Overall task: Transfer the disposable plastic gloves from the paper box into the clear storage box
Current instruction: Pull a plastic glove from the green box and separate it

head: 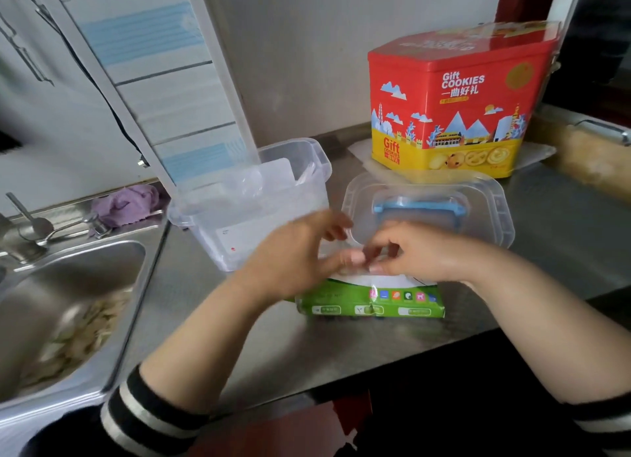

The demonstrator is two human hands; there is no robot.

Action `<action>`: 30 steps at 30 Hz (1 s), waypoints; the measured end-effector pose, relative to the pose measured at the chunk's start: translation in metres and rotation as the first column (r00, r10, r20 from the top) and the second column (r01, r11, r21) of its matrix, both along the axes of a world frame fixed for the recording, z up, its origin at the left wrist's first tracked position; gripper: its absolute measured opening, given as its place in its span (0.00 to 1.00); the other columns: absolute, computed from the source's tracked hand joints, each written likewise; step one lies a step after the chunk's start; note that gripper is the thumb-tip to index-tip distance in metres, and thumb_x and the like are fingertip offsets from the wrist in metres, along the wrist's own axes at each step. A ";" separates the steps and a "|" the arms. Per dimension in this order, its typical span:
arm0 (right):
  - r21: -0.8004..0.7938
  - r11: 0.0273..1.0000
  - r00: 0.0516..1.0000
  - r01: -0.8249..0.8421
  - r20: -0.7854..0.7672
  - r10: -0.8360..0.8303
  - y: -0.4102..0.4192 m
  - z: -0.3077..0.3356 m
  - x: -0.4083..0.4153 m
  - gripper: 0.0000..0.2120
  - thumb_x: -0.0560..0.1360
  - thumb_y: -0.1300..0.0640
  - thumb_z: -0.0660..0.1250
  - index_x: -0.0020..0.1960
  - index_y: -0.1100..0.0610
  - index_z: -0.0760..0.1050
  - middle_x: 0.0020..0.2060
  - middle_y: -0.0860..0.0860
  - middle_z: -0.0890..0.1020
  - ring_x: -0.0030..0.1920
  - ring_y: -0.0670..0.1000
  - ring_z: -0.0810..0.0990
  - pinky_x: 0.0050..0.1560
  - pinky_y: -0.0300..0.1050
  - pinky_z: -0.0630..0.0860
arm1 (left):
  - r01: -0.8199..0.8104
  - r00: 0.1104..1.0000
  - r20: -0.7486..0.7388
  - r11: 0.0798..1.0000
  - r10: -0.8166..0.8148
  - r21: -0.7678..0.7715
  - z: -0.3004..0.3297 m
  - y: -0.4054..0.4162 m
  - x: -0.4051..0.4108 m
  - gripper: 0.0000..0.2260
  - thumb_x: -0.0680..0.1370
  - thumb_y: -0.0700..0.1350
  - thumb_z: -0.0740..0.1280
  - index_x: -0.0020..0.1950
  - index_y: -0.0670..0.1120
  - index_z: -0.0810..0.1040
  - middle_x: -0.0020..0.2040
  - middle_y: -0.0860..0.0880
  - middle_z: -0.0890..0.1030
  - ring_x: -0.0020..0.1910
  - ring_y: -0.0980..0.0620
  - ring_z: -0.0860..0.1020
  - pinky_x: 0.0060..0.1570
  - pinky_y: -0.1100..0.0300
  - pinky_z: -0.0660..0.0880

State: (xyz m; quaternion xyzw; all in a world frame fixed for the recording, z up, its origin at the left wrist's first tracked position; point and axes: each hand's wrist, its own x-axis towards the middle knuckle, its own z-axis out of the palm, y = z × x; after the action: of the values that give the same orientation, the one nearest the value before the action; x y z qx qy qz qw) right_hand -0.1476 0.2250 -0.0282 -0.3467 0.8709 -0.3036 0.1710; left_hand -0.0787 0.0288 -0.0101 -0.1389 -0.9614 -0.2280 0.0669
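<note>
Paper box (372, 301) lies crosswise under both my hands; right hand (409, 251) pinches at glove film, left hand (290, 262) loosely open beside; storage box (252, 210) behind-left, nearer left

I work at a steel counter (546, 217) that runs beside the sink (68, 285). On it, nearest me, lies the green paper box (375, 304). Behind that stand the clear storage box (252, 214) to the left and its lid (478, 200), blue handle up, to the right. Farther back a red and yellow cookie tin (454, 115) stands on a pale sheet (536, 154).
</note>
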 end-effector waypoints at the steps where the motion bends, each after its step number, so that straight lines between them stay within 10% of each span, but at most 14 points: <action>1: -0.005 1.000 1.000 -0.011 0.001 0.011 0.000 -0.002 -0.001 0.07 0.75 0.53 0.71 0.48 0.41 0.80 0.44 0.42 0.73 0.44 0.42 0.73 0.44 0.33 0.68 | 0.019 0.994 0.106 0.998 -0.012 -0.060 -0.014 -0.002 0.000 0.29 0.72 0.64 0.68 0.67 0.50 0.71 0.60 0.53 0.78 0.59 0.54 0.75 0.60 0.57 0.71; 5: 0.026 0.999 0.998 -0.042 -0.046 0.043 -0.005 -0.008 -0.002 0.09 0.76 0.53 0.69 0.54 0.42 0.82 0.45 0.41 0.69 0.42 0.40 0.70 0.47 0.35 0.67 | 0.047 0.968 0.248 0.999 -0.042 -0.012 -0.045 -0.007 -0.003 0.40 0.68 0.64 0.73 0.74 0.53 0.62 0.67 0.55 0.72 0.66 0.55 0.69 0.66 0.53 0.67; 11: -0.071 0.997 0.987 -0.026 -0.160 0.015 -0.016 -0.017 0.001 0.10 0.72 0.55 0.73 0.36 0.42 0.78 0.44 0.41 0.73 0.46 0.43 0.74 0.52 0.47 0.73 | 0.071 0.979 0.184 0.995 -0.082 0.068 -0.055 -0.011 -0.007 0.35 0.63 0.70 0.69 0.67 0.59 0.70 0.60 0.59 0.74 0.60 0.59 0.71 0.64 0.55 0.69; 24: -0.436 0.880 0.981 0.188 0.036 -0.192 -0.022 -0.023 0.010 0.08 0.77 0.58 0.67 0.41 0.48 0.74 0.37 0.44 0.78 0.38 0.44 0.74 0.47 0.44 0.73 | 0.073 0.978 0.190 0.993 -0.089 0.089 -0.057 -0.015 -0.011 0.36 0.62 0.69 0.69 0.66 0.54 0.73 0.56 0.57 0.74 0.57 0.59 0.70 0.61 0.61 0.69; 30: -0.151 0.975 0.964 0.162 -0.188 -0.189 -0.016 -0.015 0.012 0.08 0.69 0.48 0.75 0.38 0.45 0.76 0.40 0.45 0.78 0.42 0.47 0.77 0.48 0.50 0.76 | 0.065 0.981 0.179 0.995 -0.078 0.077 -0.059 -0.015 -0.011 0.34 0.62 0.70 0.69 0.64 0.56 0.74 0.54 0.58 0.74 0.56 0.58 0.71 0.60 0.60 0.69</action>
State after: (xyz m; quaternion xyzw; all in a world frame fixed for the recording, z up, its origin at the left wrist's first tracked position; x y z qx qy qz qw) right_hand -0.1359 0.2091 -0.0429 -0.3075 0.8887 -0.3387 0.0309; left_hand -0.0898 0.0142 -0.0688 -0.1497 -0.9492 -0.2758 -0.0245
